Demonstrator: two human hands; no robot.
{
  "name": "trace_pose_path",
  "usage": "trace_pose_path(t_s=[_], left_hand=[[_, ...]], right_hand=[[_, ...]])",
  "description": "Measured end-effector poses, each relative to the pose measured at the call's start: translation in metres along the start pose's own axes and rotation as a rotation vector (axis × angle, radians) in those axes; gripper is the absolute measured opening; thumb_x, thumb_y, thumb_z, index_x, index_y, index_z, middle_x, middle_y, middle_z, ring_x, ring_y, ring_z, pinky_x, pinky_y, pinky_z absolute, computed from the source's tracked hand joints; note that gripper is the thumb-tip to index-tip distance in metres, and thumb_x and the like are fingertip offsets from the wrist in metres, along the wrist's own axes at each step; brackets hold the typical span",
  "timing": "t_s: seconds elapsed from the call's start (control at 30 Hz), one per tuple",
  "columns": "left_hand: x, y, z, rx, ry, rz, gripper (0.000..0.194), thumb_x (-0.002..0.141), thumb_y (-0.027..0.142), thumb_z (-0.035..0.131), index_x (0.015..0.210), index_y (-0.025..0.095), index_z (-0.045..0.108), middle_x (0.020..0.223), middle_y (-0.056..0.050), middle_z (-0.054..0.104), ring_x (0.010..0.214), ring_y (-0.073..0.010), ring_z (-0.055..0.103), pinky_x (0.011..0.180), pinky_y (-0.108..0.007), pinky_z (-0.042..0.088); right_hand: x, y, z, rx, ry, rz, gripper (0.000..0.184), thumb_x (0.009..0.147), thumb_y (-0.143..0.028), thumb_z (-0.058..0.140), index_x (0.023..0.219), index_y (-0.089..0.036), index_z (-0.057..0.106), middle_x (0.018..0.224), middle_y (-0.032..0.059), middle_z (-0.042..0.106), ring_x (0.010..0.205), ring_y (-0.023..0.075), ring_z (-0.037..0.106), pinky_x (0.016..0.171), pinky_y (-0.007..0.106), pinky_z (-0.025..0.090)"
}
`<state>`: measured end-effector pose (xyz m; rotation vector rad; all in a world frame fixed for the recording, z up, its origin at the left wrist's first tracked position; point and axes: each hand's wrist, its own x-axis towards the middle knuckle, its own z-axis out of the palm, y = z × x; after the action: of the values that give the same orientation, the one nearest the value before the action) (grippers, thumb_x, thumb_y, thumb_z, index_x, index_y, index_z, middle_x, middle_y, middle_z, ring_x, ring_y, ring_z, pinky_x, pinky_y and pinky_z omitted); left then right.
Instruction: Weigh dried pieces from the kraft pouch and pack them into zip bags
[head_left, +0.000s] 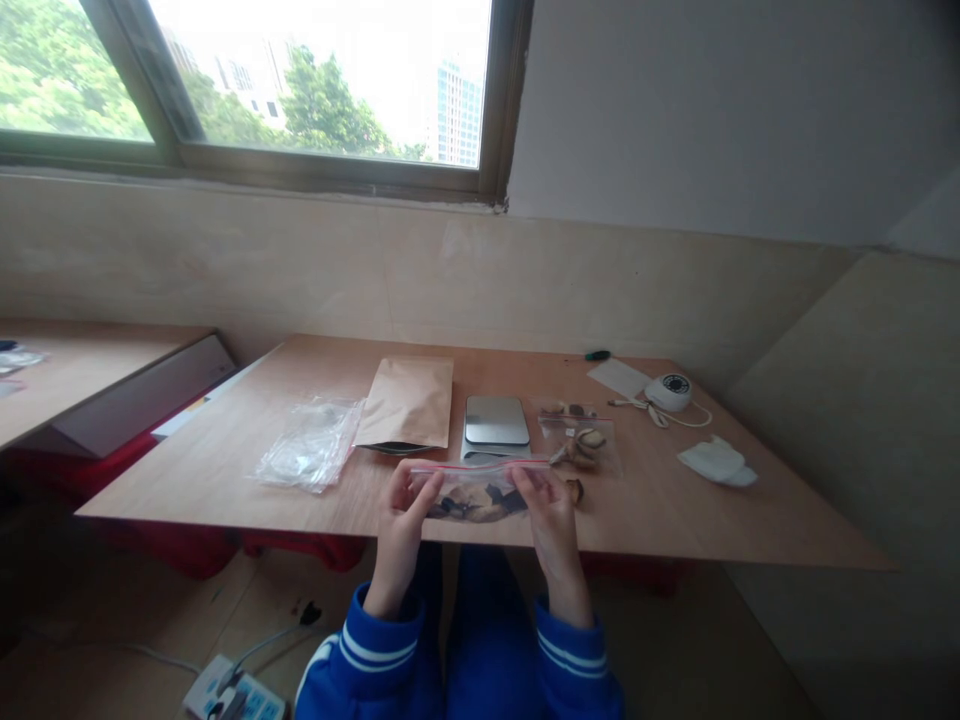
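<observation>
The left hand (409,500) and right hand (544,497) gripped opposite top corners of a clear, rectangular plastic bag (480,490) of tan-and-dark dried pieces (491,508), at six o'clock from the square silver scale (496,421). A slipping pinch could have spilled pieces, were the thin red seal strip (480,467) unclosed. The strip faced twelve o'clock; the bag's long axis ran nine to three.

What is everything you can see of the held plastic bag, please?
The plastic bag looks clear, with a red line along its top and pale and dark pieces inside. The left grip and right grip pinch it near its upper corners, top edge roughly level, in front of the scale. Whether it's sealed is unclear.
</observation>
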<state>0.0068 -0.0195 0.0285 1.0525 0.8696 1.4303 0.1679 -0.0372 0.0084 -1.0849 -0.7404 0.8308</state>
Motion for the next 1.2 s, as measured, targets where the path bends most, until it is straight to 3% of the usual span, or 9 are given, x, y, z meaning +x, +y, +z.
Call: trace_pose_path(t_s=[0.3, 0.47, 0.53, 0.67, 0.73, 0.83, 1.2], left_hand=[[-0.002, 0.000, 0.000, 0.105, 0.044, 0.067, 0.016, 0.076, 0.031, 0.068, 0.075, 0.018, 0.060, 0.068, 0.002, 0.063, 0.067, -0.0116, 0.060, 0.060, -0.019, 0.047], [-0.004, -0.004, 0.004, 0.054, 0.006, 0.004, 0.018, 0.080, 0.035, 0.064, 0.078, 0.019, 0.055, 0.064, 0.005, 0.058, 0.060, -0.0088, 0.055, 0.056, -0.017, 0.044], [-0.005, -0.004, 0.002, 0.043, -0.049, -0.032, 0.018, 0.081, 0.037, 0.063, 0.084, 0.020, 0.056, 0.067, 0.005, 0.058, 0.061, -0.0089, 0.054, 0.056, -0.017, 0.044], [-0.004, -0.003, -0.005, 0.066, -0.121, -0.018, 0.019, 0.082, 0.037, 0.061, 0.094, 0.022, 0.057, 0.077, 0.004, 0.060, 0.070, -0.0102, 0.056, 0.063, -0.018, 0.045], [-0.002, -0.003, -0.007, 0.093, -0.123, 0.012, 0.018, 0.082, 0.036, 0.062, 0.092, 0.021, 0.058, 0.079, 0.003, 0.059, 0.072, -0.0102, 0.055, 0.065, -0.018, 0.045], [0.000, -0.004, -0.008, 0.113, -0.097, 0.028, 0.016, 0.081, 0.034, 0.064, 0.087, 0.020, 0.059, 0.075, 0.004, 0.057, 0.070, -0.0098, 0.054, 0.065, -0.018, 0.044], [0.000, 0.004, -0.002, 0.132, 0.000, 0.052, 0.021, 0.076, 0.037, 0.068, 0.078, 0.018, 0.063, 0.071, 0.002, 0.058, 0.065, -0.0113, 0.055, 0.060, -0.020, 0.045]], right_hand=[[-0.004, -0.004, 0.003, -0.041, 0.025, -0.105, 0.016, 0.071, -0.034, 0.073, 0.072, -0.019, 0.068, 0.068, 0.0003, 0.070, 0.068, 0.0160, 0.064, 0.068, 0.028, 0.051], [-0.003, -0.001, 0.002, -0.034, 0.089, -0.075, 0.020, 0.069, -0.036, 0.074, 0.072, -0.018, 0.066, 0.070, 0.0011, 0.070, 0.070, 0.0172, 0.064, 0.070, 0.030, 0.051], [-0.002, -0.001, 0.000, -0.011, 0.048, -0.043, 0.020, 0.071, -0.037, 0.074, 0.076, -0.019, 0.067, 0.075, 0.0021, 0.071, 0.076, 0.0176, 0.065, 0.074, 0.030, 0.051], [-0.004, -0.005, -0.003, 0.052, -0.185, 0.008, 0.028, 0.078, -0.036, 0.068, 0.102, -0.022, 0.066, 0.092, 0.0026, 0.072, 0.086, 0.0177, 0.065, 0.079, 0.030, 0.051], [-0.005, -0.008, -0.003, 0.053, -0.254, 0.011, 0.025, 0.080, -0.036, 0.065, 0.102, -0.023, 0.067, 0.094, 0.0028, 0.071, 0.087, 0.0181, 0.065, 0.079, 0.030, 0.051], [-0.006, -0.008, -0.003, 0.017, -0.268, -0.011, 0.018, 0.081, -0.036, 0.065, 0.090, -0.022, 0.070, 0.091, 0.0029, 0.071, 0.086, 0.0182, 0.065, 0.078, 0.029, 0.051], [-0.005, -0.005, 0.001, -0.070, -0.279, -0.060, 0.013, 0.076, -0.033, 0.070, 0.079, -0.020, 0.070, 0.078, 0.0012, 0.068, 0.076, 0.0168, 0.065, 0.072, 0.027, 0.052]])
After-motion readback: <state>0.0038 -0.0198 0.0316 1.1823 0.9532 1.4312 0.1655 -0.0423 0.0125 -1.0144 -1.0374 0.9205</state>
